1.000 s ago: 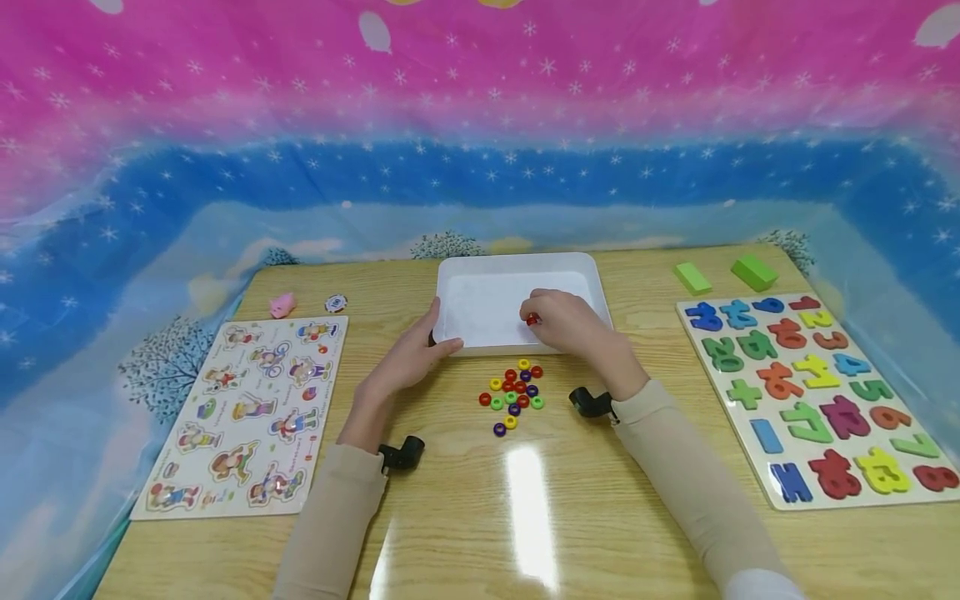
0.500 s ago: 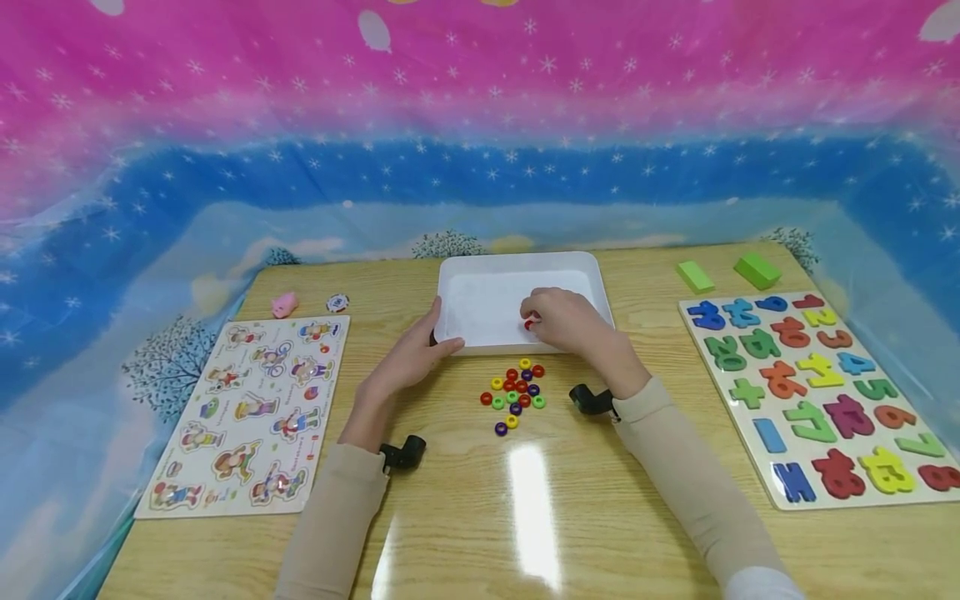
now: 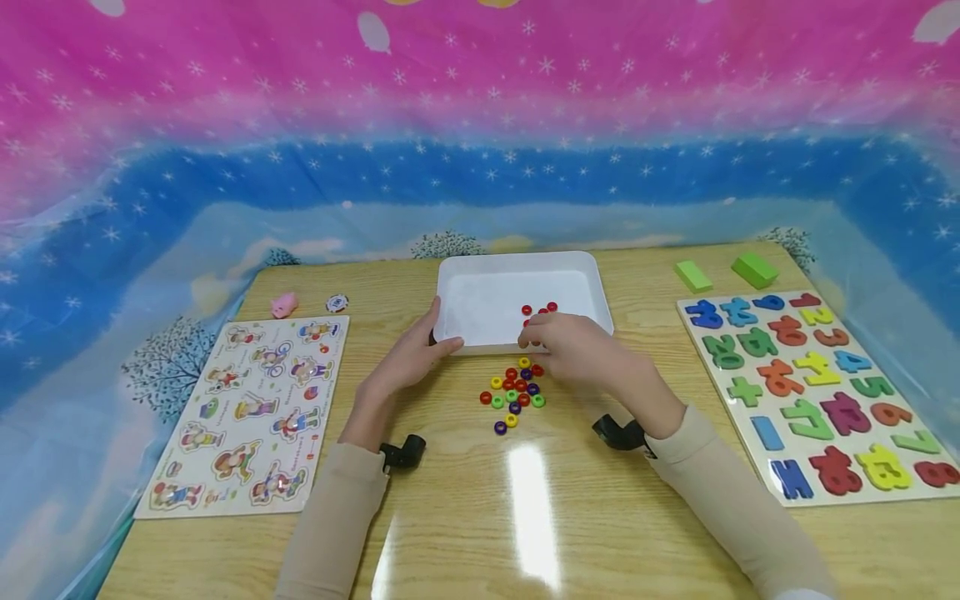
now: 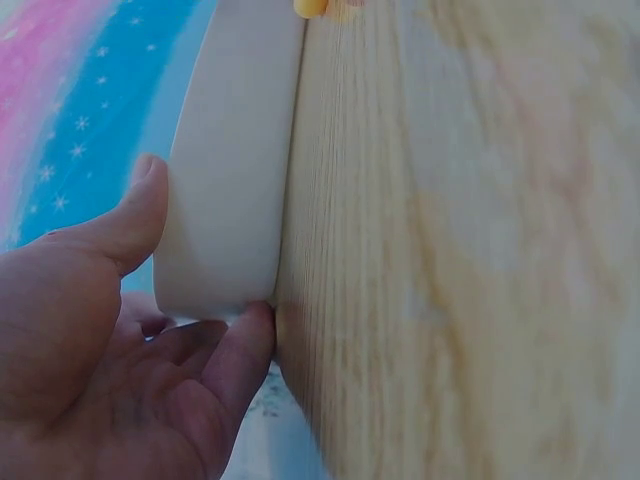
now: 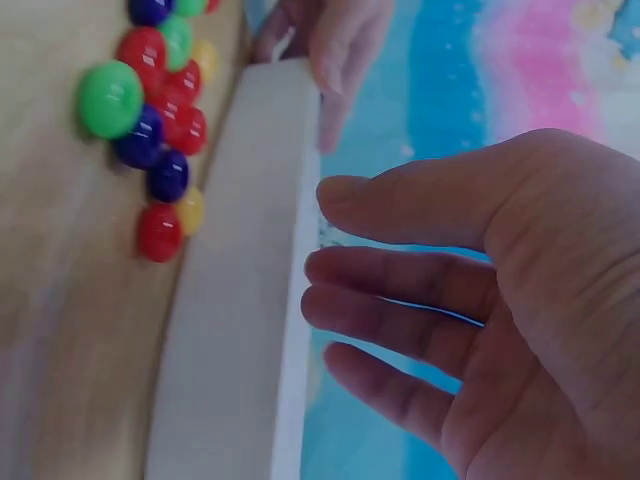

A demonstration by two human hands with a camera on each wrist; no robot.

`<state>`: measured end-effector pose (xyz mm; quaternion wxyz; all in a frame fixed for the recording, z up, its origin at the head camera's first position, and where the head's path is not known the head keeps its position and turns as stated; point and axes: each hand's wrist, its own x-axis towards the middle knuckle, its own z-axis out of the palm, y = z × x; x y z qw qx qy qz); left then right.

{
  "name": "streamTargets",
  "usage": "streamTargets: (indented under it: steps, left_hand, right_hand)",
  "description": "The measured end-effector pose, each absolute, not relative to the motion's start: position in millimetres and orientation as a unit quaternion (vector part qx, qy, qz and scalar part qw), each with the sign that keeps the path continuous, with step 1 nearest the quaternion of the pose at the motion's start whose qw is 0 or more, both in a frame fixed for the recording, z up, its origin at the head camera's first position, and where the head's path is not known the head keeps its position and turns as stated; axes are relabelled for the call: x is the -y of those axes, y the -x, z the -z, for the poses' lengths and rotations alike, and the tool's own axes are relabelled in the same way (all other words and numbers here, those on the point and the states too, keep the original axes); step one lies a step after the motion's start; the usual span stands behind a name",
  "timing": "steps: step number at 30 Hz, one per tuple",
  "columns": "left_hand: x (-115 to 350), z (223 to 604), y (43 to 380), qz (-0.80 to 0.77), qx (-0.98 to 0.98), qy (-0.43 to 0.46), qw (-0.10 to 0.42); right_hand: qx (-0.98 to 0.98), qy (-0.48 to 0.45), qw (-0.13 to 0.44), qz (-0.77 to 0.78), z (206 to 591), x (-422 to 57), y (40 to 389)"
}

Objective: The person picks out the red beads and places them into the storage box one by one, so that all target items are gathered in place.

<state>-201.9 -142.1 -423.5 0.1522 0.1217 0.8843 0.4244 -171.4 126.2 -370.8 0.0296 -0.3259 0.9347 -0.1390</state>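
Observation:
A white rectangular tray (image 3: 480, 296) lies on the wooden table, with several red ring beads (image 3: 552, 307) in its right half. My left hand (image 3: 405, 357) holds the tray's near left corner; in the left wrist view its thumb (image 4: 148, 200) is at the rim and its fingers are by the side wall and bottom edge. Over the tray's near rim, toward the right, is my right hand (image 3: 576, 348). Its fingers (image 5: 380, 310) are loosely bent with nothing between them in the right wrist view. Just below the tray lies a cluster of red, yellow, green and purple beads (image 3: 512, 396).
To the left lies a sports-figure puzzle board (image 3: 240, 417), with a pink pig figure (image 3: 283, 305) and a poker chip (image 3: 337, 302) behind it. A number puzzle board (image 3: 817, 400) lies to the right, below two green blocks (image 3: 755, 271). Patterned cloth hangs behind.
My right hand has let go of a red bead inside the tray and drawn back toward the near rim, bringing the red beads there into view. The left hand stays on the corner.

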Motion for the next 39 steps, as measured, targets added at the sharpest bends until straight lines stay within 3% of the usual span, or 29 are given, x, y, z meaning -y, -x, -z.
streamTargets:
  steps: [20,28,35,39]
  left_hand:
    - [142,419,200,-0.419,-0.887,-0.120,0.151]
    - [141,421,200,-0.424,-0.885,-0.123,0.150]
    - [140,420,200,-0.425,-0.884,-0.125,0.148]
    - [140,421,199,-0.424,-0.885,-0.123,0.148]
  right_hand:
    - [-0.936,0.341,0.018,0.085,406,-122,161]
    - [-0.933,0.347,0.000,0.092,395,-125,159]
    - [-0.941,0.314,-0.027,0.126,379,-134,177]
    - [-0.947,0.279,-0.012,0.156,381,-142,197]
